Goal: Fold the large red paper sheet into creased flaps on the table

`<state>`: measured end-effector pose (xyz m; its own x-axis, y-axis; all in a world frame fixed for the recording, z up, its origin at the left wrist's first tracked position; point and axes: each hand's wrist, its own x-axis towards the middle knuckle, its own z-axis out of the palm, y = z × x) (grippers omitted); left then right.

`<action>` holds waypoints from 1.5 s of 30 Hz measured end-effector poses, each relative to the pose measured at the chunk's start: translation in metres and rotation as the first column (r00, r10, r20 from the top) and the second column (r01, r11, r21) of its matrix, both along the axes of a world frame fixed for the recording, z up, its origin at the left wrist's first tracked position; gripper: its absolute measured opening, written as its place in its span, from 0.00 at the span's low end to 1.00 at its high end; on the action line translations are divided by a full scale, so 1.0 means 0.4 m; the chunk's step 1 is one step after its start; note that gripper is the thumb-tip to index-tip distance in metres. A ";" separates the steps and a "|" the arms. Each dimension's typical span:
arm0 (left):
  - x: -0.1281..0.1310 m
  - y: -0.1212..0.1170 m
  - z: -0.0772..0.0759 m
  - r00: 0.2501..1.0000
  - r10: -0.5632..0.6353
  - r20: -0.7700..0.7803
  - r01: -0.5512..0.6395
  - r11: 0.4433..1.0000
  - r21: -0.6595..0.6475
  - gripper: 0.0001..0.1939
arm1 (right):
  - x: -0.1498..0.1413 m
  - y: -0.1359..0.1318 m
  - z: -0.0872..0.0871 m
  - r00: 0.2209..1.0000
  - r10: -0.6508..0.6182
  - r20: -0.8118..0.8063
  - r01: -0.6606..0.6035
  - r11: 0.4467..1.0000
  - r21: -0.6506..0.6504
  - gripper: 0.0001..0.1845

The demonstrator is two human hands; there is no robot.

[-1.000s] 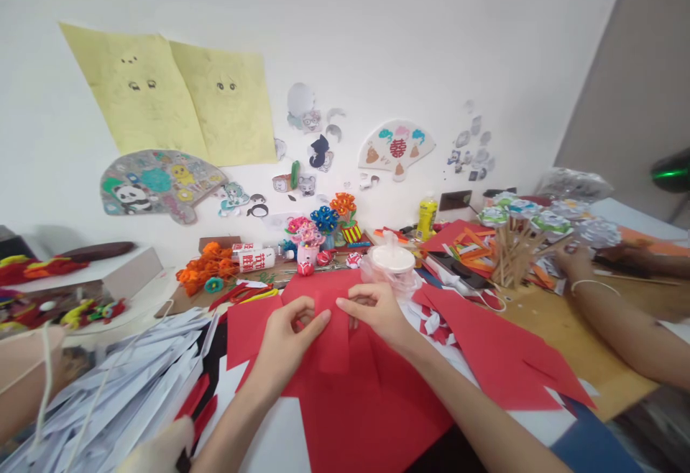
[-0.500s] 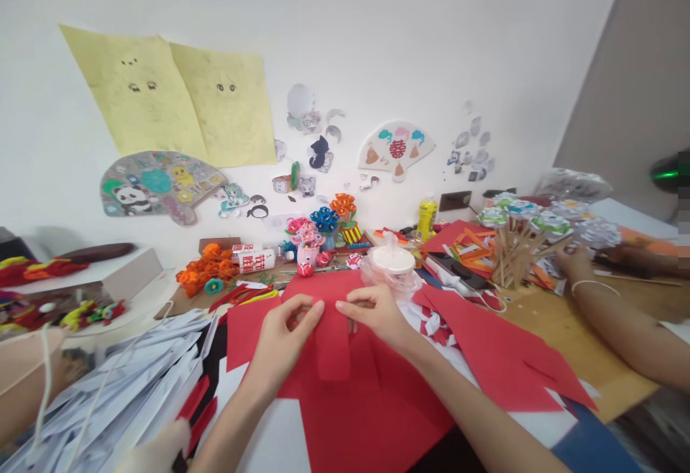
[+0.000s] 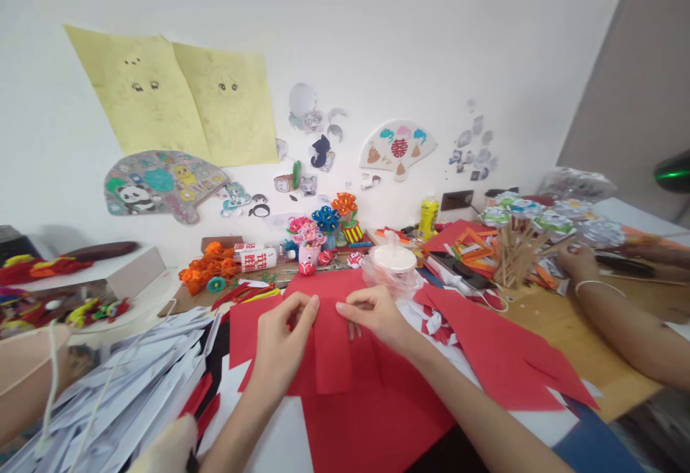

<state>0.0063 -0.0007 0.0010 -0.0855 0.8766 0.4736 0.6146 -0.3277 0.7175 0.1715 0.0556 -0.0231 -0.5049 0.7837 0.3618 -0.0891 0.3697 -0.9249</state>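
A narrow strip of red paper (image 3: 332,358) hangs between my hands over larger red sheets (image 3: 371,423). My left hand (image 3: 288,329) pinches its upper left edge between thumb and fingers. On the other edge, my right hand (image 3: 374,315) is closed, its thumb in front and some fingertips showing behind the paper. White paper (image 3: 274,433) lies under the red sheets. Just beyond my right hand stands a lidded plastic cup (image 3: 395,261) in a clear bag.
Folded white paper strips (image 3: 134,394) heap at the left, beside red-handled scissors (image 3: 202,405). Craft flowers (image 3: 326,221) and a yellow bottle (image 3: 428,218) stand along the wall. At the right, another person's arm (image 3: 619,315) reaches among sticks (image 3: 520,250) and paper flowers.
The red strip's lower end hangs slightly lower and flatter than before. Both my hands stay nearly in place. At the right, the other person's hands now have a dark tool near them.
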 end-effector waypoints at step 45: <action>-0.006 0.016 -0.023 0.950 -0.288 -0.118 0.254 0.937 -0.239 0.22 | 0.007 0.018 -0.004 0.944 -0.283 -0.167 0.285 0.958 -0.013 0.18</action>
